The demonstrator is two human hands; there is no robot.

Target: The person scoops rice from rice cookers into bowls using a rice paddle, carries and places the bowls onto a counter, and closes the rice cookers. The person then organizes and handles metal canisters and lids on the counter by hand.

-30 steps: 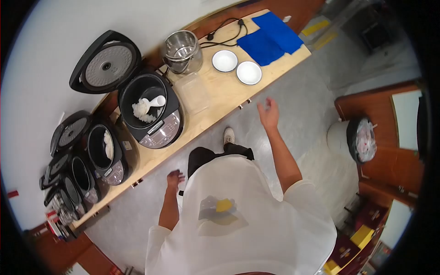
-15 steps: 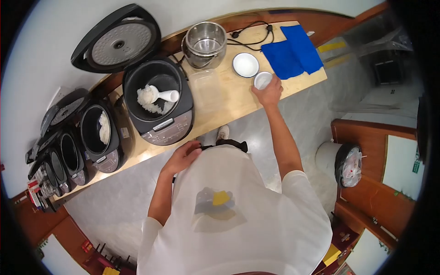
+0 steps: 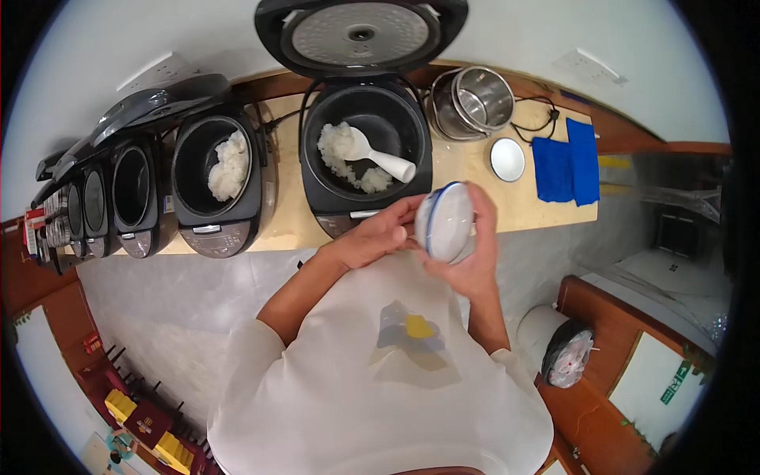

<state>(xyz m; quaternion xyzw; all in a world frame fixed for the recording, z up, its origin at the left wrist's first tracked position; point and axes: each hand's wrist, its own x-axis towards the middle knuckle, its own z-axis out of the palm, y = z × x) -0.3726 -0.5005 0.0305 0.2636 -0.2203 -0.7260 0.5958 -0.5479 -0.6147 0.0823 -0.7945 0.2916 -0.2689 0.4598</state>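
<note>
My right hand (image 3: pixel 480 255) grips a white bowl (image 3: pixel 449 224) with a blue rim, tilted up on its side in front of my chest. Close to the bowl's left side is my left hand (image 3: pixel 374 240), fingers stretched out; whether they touch it I cannot tell. Just beyond both hands stands a rice cooker (image 3: pixel 412 194) with its lid (image 3: pixel 362 36) raised. Inside it, a white rice paddle (image 3: pixel 384 161) rests on cooked rice (image 3: pixel 339 144), handle pointing right. A second white bowl (image 3: pixel 507 160) sits on the table to the right.
More open rice cookers (image 3: pixel 220 237) line the table (image 3: pixel 467 170) leftward, the nearest holding rice (image 3: pixel 229 166). A steel pot (image 3: pixel 477 103), a black cord (image 3: pixel 542 127) and blue cloths (image 3: pixel 554 170) lie to the right. A lined trash bin (image 3: pixel 546 336) stands on the floor.
My right hand has lifted the bowl from the table's right end and brought it left, tilting it. My left hand has come up from my waist to the bowl. The view has turned.
</note>
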